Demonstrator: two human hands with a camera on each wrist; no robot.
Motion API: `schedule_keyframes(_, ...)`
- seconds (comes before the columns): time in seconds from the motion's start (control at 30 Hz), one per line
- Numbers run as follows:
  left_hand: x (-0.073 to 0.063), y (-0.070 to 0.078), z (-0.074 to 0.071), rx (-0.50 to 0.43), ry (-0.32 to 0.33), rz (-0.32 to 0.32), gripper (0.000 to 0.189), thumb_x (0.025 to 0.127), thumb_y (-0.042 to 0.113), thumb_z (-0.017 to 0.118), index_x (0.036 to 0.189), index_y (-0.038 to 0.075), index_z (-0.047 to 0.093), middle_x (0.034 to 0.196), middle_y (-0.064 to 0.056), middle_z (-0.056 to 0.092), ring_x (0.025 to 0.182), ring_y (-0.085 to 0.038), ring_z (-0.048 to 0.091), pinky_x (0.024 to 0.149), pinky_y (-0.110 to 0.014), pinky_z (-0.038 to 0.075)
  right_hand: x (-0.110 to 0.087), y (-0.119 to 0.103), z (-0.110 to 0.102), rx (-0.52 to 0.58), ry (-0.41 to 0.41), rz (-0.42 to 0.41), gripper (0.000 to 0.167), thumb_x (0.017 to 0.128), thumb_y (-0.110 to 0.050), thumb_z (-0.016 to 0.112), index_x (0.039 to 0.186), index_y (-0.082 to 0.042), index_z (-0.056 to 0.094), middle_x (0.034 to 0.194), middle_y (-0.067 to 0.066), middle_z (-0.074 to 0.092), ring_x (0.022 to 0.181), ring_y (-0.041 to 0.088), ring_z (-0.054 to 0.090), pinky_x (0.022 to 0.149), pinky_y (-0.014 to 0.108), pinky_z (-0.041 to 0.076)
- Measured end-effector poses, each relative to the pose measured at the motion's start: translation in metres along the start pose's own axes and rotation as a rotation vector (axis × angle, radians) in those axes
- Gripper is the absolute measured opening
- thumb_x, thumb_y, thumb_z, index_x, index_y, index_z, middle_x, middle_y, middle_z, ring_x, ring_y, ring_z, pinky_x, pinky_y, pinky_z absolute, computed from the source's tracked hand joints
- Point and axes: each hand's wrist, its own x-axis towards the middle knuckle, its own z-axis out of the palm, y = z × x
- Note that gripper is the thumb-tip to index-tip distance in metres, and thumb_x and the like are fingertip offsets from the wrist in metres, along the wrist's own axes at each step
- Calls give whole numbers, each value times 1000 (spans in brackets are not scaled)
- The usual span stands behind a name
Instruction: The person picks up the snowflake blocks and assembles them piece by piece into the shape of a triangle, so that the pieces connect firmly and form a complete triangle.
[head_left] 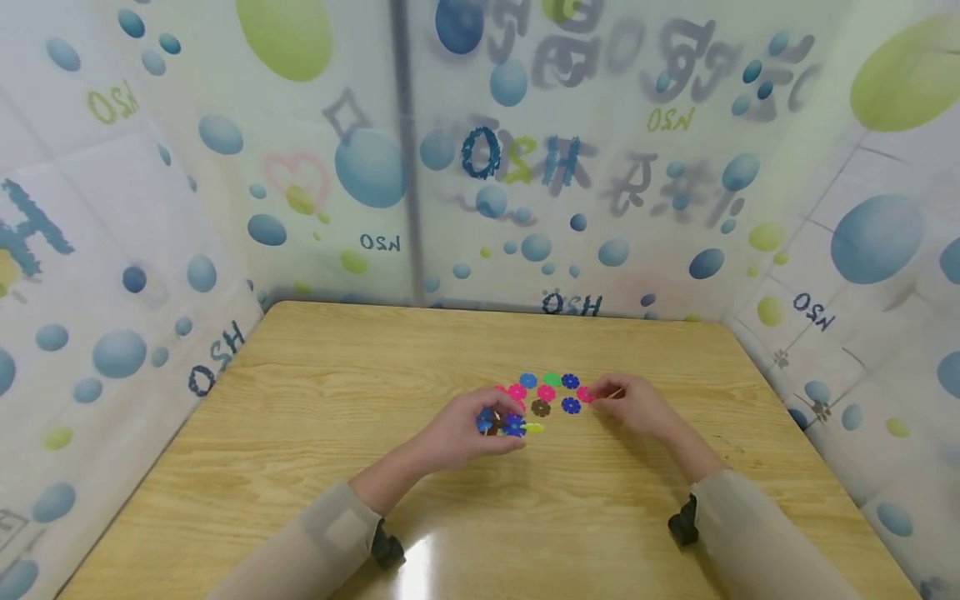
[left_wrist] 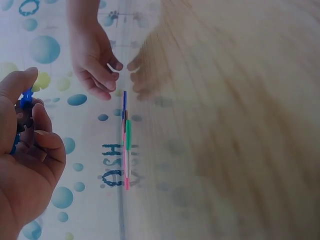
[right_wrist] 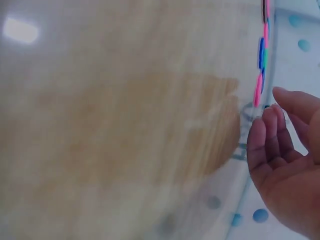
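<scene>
My left hand (head_left: 457,433) grips a small cluster of interlocking plastic snowflake discs (head_left: 514,426), blue and brown, raised off the table. A yellow disc (head_left: 534,428), seen nearly edge-on, juts out at its right side. In the left wrist view, thumb and curled fingers surround the cluster (left_wrist: 25,112), hiding part of it. My right hand (head_left: 633,404) hovers with bent fingers by a pink disc (head_left: 584,394) at the right end of the loose discs. The right wrist view shows nothing between that hand's fingers (right_wrist: 257,135), their tips just short of the pink disc (right_wrist: 258,90).
Loose flat discs lie close together beyond the hands, among them a green one (head_left: 552,379), a brown one (head_left: 541,408) and a dark blue one (head_left: 571,406). The wooden table (head_left: 337,358) ends at a curtain (head_left: 315,200) printed with bubbles, which also encloses both sides.
</scene>
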Motion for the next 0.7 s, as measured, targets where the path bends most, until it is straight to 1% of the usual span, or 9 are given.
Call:
schedule_keyframes(0.13, 1, -1, 1, 17, 1, 6, 32, 96, 28, 88, 123, 16, 75, 111, 7, 73, 103, -11, 68, 88, -25, 59, 12, 5, -6, -2, -6, 31, 25, 106, -18, 73, 129, -8, 75, 114, 13, 68, 97, 25, 60, 78, 31, 56)
schedule_keyframes(0.33, 2, 1, 1, 12, -2, -1, 34, 96, 29, 88, 124, 16, 75, 112, 8, 73, 105, -12, 68, 90, -26, 59, 23, 10, -13, -20, -69, 56, 38, 104, -27, 78, 138, -13, 73, 119, 13, 64, 105, 28, 54, 82, 34, 48)
schedule_keyframes(0.47, 2, 2, 1, 14, -3, 3, 35, 97, 30, 88, 125, 15, 75, 112, 7, 73, 106, -13, 68, 91, -27, 59, 26, 7, -12, -38, -89, 67, 35, 104, -25, 78, 136, -13, 73, 113, 11, 60, 104, 28, 51, 83, 36, 43)
schedule_keyframes(0.57, 2, 1, 1, 13, -5, 4, 33, 97, 31, 87, 124, 18, 75, 113, 8, 73, 106, -13, 68, 91, -27, 59, 25, 6, -11, -26, -90, 79, 33, 103, -21, 79, 133, -10, 71, 110, 11, 59, 103, 27, 51, 83, 37, 42)
schedule_keyframes(0.7, 2, -1, 0, 5, -6, -1, 29, 97, 32, 87, 122, 24, 75, 112, 8, 73, 105, -13, 68, 90, -27, 59, 23, 7, -9, 12, -84, 104, 34, 102, -19, 80, 132, -8, 67, 115, 12, 61, 105, 28, 53, 86, 36, 44)
